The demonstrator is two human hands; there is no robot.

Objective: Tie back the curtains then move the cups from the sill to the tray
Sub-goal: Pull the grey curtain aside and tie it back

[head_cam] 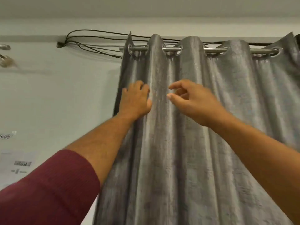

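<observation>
A grey, shiny curtain (186, 143) hangs in deep folds from metal eyelets on a chrome rod (212, 50) and fills the middle and right of the head view. My left hand (136, 99) lies against the curtain's left folds, fingers curled into the cloth near its left edge. My right hand (193, 99) hovers just right of it in front of a fold, thumb and forefinger apart, holding nothing. No cups, sill, tray or tie-back are in view.
Dark cables (97, 39) loop along the pale wall from a hole at upper left and run behind the rod. A label reading "S-05" (5, 136) and small stickers sit on the wall at left. The ceiling is close above.
</observation>
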